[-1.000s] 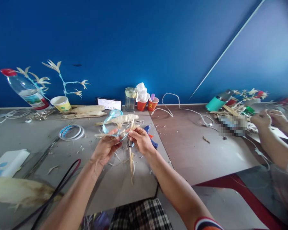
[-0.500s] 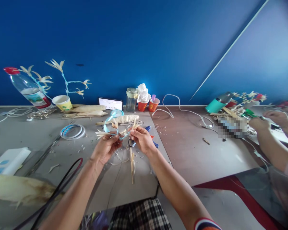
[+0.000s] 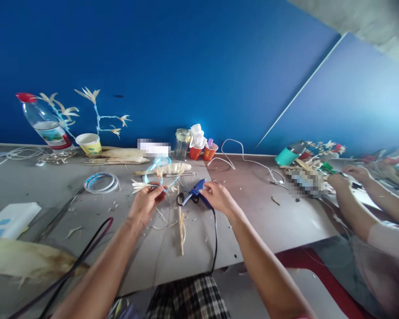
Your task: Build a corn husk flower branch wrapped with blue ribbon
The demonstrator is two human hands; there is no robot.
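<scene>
In my left hand [image 3: 148, 198] is a thin stem wrapped in light blue tape [image 3: 166, 189], bearing pale dried-husk flowers [image 3: 139, 186]; thumb and fingers pinch it. A loop of the blue tape [image 3: 147, 173] rises from it toward a roll behind. To the right lies a blue glue gun [image 3: 196, 188] with a clear glue stick poking out of its back. My right hand [image 3: 216, 196] is at the gun's right side, fingers slightly apart at its handle; whether they touch it is hard to see. Dark-handled scissors [image 3: 180, 199] lie beside the gun.
A husk stalk [image 3: 181, 235] and scraps lie before me. White tape rolls [image 3: 100, 182] sit left. Behind stand a glass jar [image 3: 182, 144], red paper cups [image 3: 210, 152], a yellow cup [image 3: 89, 144] and a bottle [image 3: 49, 128]. A co-worker's hands [image 3: 341, 179] are at far right.
My right hand has let go of the taped stem and moved right to the glue gun. My left hand still holds the stem. The view has shifted slightly.
</scene>
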